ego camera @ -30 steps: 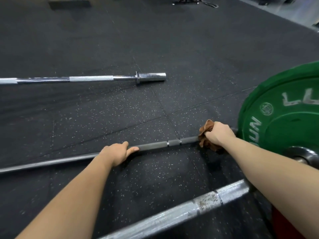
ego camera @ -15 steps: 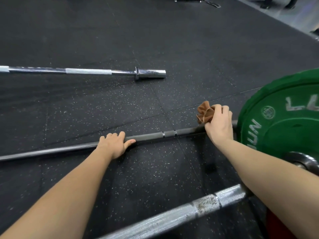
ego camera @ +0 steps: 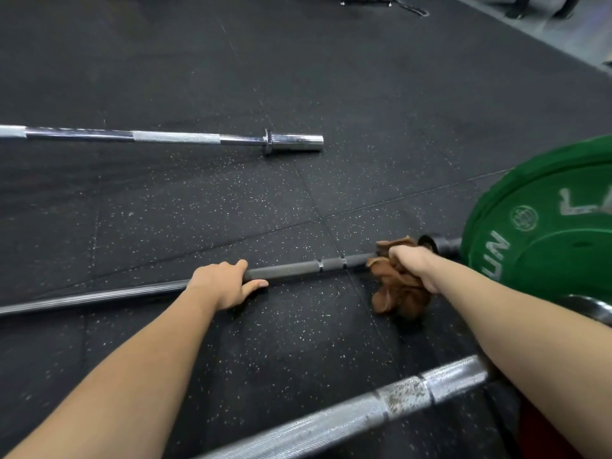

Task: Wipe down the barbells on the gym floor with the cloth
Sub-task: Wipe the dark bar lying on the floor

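Barbells lie on the speckled rubber gym floor (ego camera: 331,77): a chrome barbell (ego camera: 159,137) far off at the left, a dark barbell (ego camera: 291,269) across the middle, and a knurled silver barbell (ego camera: 347,415) nearest the camera.

On the dark barbell, the left hand (ego camera: 222,284) has its fingers curled over the shaft and its thumb laid along the near side, pinning the bar. Further right, the brown cloth (ego camera: 400,293) is bunched on the shaft just short of the collar, and the right hand (ego camera: 414,263) clamps it in a closed fist. Whether the cloth goes fully round the bar is hidden under the hand. A green bumper plate (ego camera: 546,246) stands just beyond.

The bar looks like rigid, heavy steel that would roll rather than lift, so steadying it mid-shaft seems sound. The cloth is soft and limp; its loose tail hangs to the floor. Gripped tight, it will likely drag on the knurling and slide freely on the smooth sections.
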`<state>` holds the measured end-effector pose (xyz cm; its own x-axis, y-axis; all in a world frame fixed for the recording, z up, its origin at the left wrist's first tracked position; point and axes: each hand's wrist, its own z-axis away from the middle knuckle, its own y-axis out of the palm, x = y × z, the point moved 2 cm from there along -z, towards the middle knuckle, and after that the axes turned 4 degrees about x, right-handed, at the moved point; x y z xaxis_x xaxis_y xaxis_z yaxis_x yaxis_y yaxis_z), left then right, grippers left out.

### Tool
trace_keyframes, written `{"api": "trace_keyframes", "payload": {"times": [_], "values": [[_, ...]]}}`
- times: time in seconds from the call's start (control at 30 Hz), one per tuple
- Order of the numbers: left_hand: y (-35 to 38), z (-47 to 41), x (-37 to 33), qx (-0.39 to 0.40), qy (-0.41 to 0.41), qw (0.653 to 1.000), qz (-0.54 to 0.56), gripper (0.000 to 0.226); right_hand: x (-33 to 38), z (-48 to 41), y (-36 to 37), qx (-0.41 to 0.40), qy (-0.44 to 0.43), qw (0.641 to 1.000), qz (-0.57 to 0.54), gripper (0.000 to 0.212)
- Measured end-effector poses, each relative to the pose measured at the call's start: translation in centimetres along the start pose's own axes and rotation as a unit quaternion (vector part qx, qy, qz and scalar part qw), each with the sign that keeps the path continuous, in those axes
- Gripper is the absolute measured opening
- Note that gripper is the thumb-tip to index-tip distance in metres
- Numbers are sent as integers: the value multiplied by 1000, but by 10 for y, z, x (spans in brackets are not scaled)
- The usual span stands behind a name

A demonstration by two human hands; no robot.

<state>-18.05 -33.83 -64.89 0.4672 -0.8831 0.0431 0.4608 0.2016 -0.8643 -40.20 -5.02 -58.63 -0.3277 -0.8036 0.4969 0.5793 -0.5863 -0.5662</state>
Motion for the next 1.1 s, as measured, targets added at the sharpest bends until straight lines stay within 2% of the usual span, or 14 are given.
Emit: {"api": "trace_keyframes", "payload": {"times": [0.07,0.13,0.23,0.33,0.4,0.43,0.53,0.57,0.63,0.77,0.87,0.93,1.0,1.1], "values": [[0,-1,0,1,2,1000,-3,75,-3,7,13,91,30,995,2,29],[1,-1,0,1,1,1000,2,74,-4,2,20,61,20,997,36,17],[2,-1,-1,-14,-1,1000,1,72,-1,-5,14,-112,-17,993,44,50],[3,-3,-2,-16,-7,1000,0,69,8,0,-17,-315,-101,944,10,49],[2,-4,-2,-11,-10,1000,6,70,10,-5,-32,-357,-121,926,34,49],[2,-4,-2,-9,-8,1000,8,69,7,-10,-32,-333,-101,936,47,55],[2,-4,-2,0,-4,1000,12,65,-5,-23,-2,-185,-20,974,130,83],[3,-4,-3,2,-3,1000,12,65,-6,-24,6,-159,-30,971,177,80],[3,-4,-3,2,0,1000,14,64,-1,-22,11,-157,-96,955,234,54],[2,-3,-3,1,2,1000,14,68,4,-22,-3,-226,-175,939,192,25],[1,-3,-3,-1,2,1000,11,71,2,-23,-11,-267,-124,936,193,27],[0,-3,-3,2,0,1000,9,72,0,-24,-11,-243,-91,943,210,34],[1,-3,-3,3,-1,1000,10,70,-1,-27,-9,-206,-115,949,210,39],[0,-3,-3,8,1,1000,15,65,6,-15,2,-159,-168,955,188,15]]}}
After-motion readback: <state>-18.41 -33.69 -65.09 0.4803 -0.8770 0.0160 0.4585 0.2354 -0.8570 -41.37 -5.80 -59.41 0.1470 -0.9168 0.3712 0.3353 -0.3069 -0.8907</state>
